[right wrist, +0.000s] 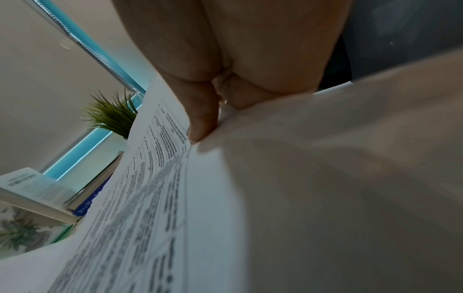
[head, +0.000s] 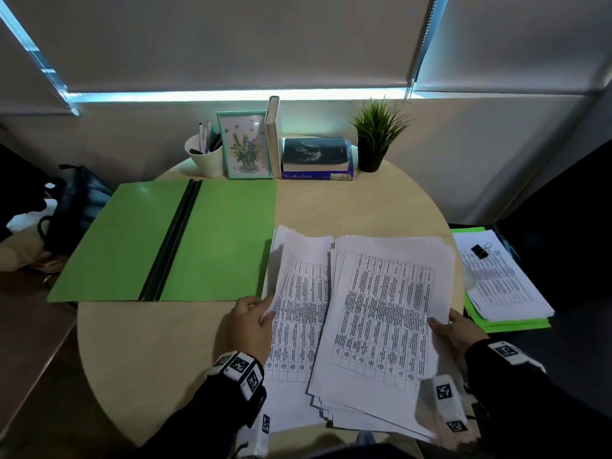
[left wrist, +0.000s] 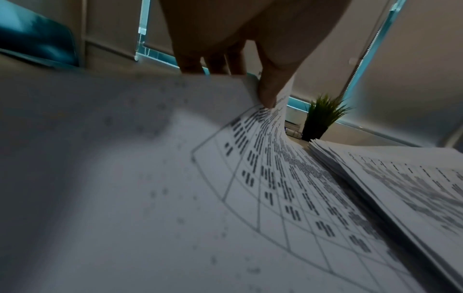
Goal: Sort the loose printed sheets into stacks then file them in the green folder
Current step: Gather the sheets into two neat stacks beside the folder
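Both hands grasp printed sheets at the round table's near right edge.

The green folder (head: 165, 240) lies open on the table's (head: 139, 359) left side. Beside it, the left hand (head: 250, 326) pinches a lifted, curled sheet (head: 291, 286) by its left edge; the right hand (head: 458, 329) grips the fanned stack (head: 381, 326) at its right edge. A pen cup, frame, books and plant (head: 376, 134) line the far edge under drawn blinds.

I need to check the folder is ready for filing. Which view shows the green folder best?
The head view: the green folder lies fully open and flat on the table, left of the printed sheets. Neither wrist view shows it; paper fills both.
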